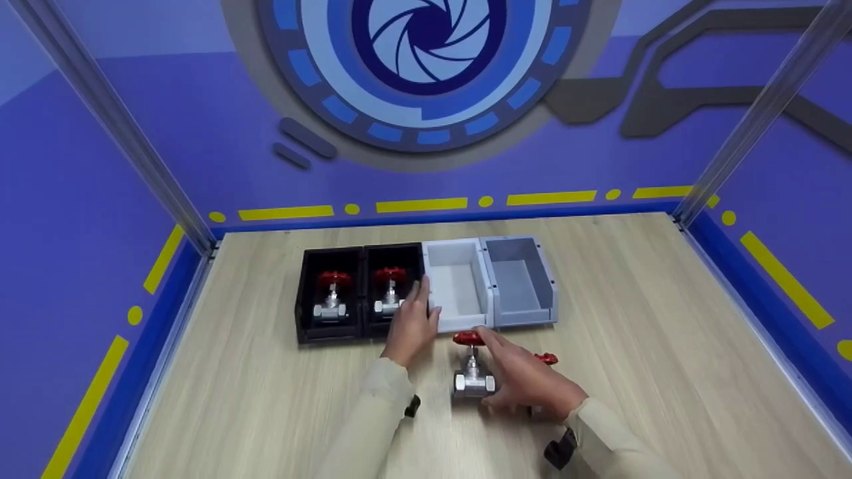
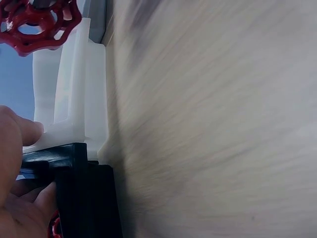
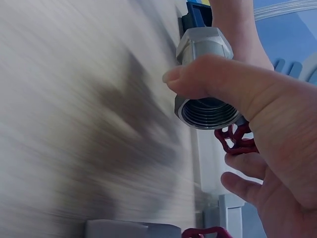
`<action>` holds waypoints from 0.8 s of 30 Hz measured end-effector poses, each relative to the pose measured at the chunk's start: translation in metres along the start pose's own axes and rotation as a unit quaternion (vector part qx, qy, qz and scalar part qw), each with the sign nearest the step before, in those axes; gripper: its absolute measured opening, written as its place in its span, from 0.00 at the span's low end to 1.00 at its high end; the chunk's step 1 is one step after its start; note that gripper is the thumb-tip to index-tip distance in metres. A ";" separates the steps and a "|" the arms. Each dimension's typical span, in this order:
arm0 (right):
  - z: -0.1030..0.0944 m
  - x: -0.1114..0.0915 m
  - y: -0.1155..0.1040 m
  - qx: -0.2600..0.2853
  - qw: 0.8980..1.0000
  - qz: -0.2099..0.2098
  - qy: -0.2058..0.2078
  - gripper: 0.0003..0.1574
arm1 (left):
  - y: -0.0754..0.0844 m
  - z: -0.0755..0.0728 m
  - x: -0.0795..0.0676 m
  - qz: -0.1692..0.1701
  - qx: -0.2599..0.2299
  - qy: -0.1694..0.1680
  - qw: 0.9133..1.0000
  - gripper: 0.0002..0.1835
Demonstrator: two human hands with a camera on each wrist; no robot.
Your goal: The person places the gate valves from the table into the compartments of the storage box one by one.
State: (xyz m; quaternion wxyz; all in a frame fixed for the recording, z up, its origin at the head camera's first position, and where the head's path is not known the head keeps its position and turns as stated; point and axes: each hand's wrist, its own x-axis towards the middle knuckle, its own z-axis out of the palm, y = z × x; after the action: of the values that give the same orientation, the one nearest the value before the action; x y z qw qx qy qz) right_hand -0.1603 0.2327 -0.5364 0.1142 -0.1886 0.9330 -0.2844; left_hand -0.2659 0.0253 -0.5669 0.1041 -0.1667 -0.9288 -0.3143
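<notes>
My right hand (image 1: 532, 376) holds a gate valve (image 1: 472, 382) with a silver body and red handwheel, upright in front of the white bin (image 1: 456, 322). In the right wrist view its thumb presses across the threaded body (image 3: 205, 44), with fingers near the red handwheel (image 3: 237, 141). My left hand (image 1: 413, 326) straddles the adjoining walls of the white bin and the second black bin (image 1: 376, 329), thumb (image 2: 32, 133) on the white side and fingers inside the black one. Beside those fingers, a second valve (image 1: 389, 296) stands in that black bin.
The leftmost black bin (image 1: 319, 332) holds another valve (image 1: 331, 299). A grey bin (image 1: 522, 316) ends the row at the right. Behind my right hand, a further valve's red handwheel (image 1: 547, 358) shows, its body mostly hidden. Purple walls enclose the wooden table (image 1: 639, 299).
</notes>
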 end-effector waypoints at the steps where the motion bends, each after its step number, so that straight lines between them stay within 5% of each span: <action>1: -0.001 0.001 0.000 0.001 1.000 0.003 -0.002 0.78 | 0.000 0.000 0.000 0.000 0.000 0.000 1.000 0.36; 11: -0.006 0.005 -0.001 -0.017 1.000 0.000 0.014 0.78 | 0.000 -0.001 0.000 -0.030 -0.012 -0.025 0.999 0.37; 24: -0.015 0.012 -0.004 -0.013 1.000 0.014 0.019 0.78 | 0.000 0.001 -0.001 0.000 -0.006 0.011 1.000 0.36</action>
State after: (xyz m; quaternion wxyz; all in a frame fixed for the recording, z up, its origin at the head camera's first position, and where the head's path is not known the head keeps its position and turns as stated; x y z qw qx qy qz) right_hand -0.1749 0.2323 -0.5235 0.0977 -0.1716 0.9412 -0.2743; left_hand -0.2653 0.0260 -0.5681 0.1132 -0.1637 -0.9256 -0.3220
